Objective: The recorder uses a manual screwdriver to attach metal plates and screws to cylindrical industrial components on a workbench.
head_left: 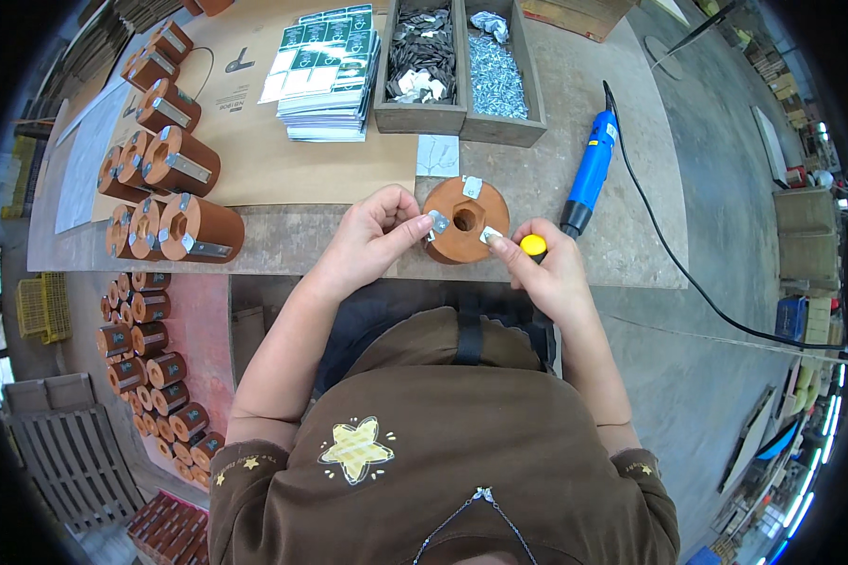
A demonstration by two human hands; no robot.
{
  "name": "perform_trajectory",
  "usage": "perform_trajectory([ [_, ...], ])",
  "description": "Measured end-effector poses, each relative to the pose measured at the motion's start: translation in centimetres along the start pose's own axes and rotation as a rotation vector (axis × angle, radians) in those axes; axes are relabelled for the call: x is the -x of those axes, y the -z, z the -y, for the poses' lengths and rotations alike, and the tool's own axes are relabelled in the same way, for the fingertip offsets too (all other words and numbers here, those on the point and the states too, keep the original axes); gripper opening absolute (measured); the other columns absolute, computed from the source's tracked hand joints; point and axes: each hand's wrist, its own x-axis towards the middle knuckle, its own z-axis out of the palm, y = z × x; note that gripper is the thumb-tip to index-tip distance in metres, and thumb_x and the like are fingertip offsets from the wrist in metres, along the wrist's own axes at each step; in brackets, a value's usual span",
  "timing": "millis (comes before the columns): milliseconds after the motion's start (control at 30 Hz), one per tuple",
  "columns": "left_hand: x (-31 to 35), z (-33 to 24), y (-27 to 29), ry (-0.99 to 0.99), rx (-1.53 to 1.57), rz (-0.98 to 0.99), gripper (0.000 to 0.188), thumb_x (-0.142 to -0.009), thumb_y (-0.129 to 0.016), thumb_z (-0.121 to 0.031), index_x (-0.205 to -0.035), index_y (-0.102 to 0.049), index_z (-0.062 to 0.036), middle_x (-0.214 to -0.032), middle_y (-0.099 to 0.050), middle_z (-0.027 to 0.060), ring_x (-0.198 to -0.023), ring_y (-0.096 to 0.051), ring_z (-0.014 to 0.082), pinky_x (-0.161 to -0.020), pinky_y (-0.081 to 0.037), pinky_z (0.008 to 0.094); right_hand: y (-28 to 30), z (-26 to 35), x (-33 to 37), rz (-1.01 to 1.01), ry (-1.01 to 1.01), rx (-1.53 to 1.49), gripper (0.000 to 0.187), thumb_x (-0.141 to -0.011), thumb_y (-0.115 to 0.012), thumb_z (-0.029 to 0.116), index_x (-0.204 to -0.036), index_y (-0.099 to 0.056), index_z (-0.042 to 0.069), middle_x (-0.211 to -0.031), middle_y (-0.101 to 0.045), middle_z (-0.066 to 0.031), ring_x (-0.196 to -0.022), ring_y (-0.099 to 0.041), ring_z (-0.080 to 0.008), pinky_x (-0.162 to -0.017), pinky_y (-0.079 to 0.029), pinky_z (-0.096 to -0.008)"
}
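Note:
A round brown spool (452, 243) with a centre hole stands at the table's front edge, with small metal clips at its rim. My left hand (379, 234) is closed, its thumb and forefinger pinching the metal clip (438, 222) on the spool's left side. On the right side, the thumb of my right hand (551, 268) presses against another metal clip (488, 234). That hand is also closed round a thing with a round yellow end (533, 245); the rest of it is hidden in my fingers. A third clip (472, 187) sits at the far rim, untouched.
Right of the spool lies a blue electric screwdriver (591, 165) with a black cord. Wooden boxes hold dark metal pieces (422, 56) and silver screws (497, 80). A stack of printed cards (325, 80) lies on cardboard. More brown spools (198, 228) stand at left, others below.

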Motion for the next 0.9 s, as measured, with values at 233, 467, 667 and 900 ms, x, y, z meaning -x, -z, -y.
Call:
perform_trajectory([
  [233, 0.5, -0.8, -0.8, -0.053, -0.271, -0.111, 0.012, -0.089, -0.058, -0.012, -0.087, -0.050, -0.0044, -0.077, -0.053, -0.0014, -0.069, -0.048, 0.0039, -0.061, -0.041, 0.0192, 0.6, -0.2, -0.2, -0.001, -0.035, -0.050, 0.030, -0.077, -0.072, 0.027, -0.077, -0.057, 0.002, -0.059, -0.056, -0.0034, -0.057, -0.052, -0.0103, -0.053, -0.042, -0.0266],
  [467, -0.7, -0.7, -1.6, 0.008, -0.033, -0.148, 0.014, -0.088, -0.058, -0.010, -0.095, -0.048, -0.0039, -0.080, -0.053, -0.0003, -0.070, -0.048, 0.0032, -0.062, -0.040, 0.0186, 0.2, -0.5, -0.9, 0.005, 0.013, -0.096, 0.024, -0.077, -0.071, 0.021, -0.085, -0.058, 0.002, -0.066, -0.058, -0.0051, -0.060, -0.053, -0.0109, -0.056, -0.044, -0.0271],
  [667, 0.4, -0.7, -1.8, -0.501, -0.517, -0.178, 0.028, -0.084, -0.058, -0.006, -0.112, -0.058, -0.0032, -0.077, -0.051, 0.0055, -0.071, -0.050, 0.0136, -0.064, -0.042, 0.0252, 0.0, 0.0, 0.4, -0.071, 0.594, 0.218, 0.040, -0.076, -0.067, 0.008, -0.114, -0.055, 0.004, -0.076, -0.058, -0.0108, -0.066, -0.060, -0.0228, -0.060, -0.048, -0.0325],
  [900, 1.8, -0.2, -1.7, -0.537, -0.720, -0.175, 0.037, -0.081, -0.064, -0.015, -0.116, -0.060, -0.0050, -0.088, -0.049, 0.0095, -0.078, -0.049, 0.0216, -0.068, -0.043, 0.0300, 0.5, 0.4, 2.7, 0.061, 0.409, 0.351, 0.058, -0.074, -0.065, 0.006, -0.129, -0.048, 0.012, -0.076, -0.054, -0.0106, -0.067, -0.059, -0.0252, -0.061, -0.049, -0.0359],
])
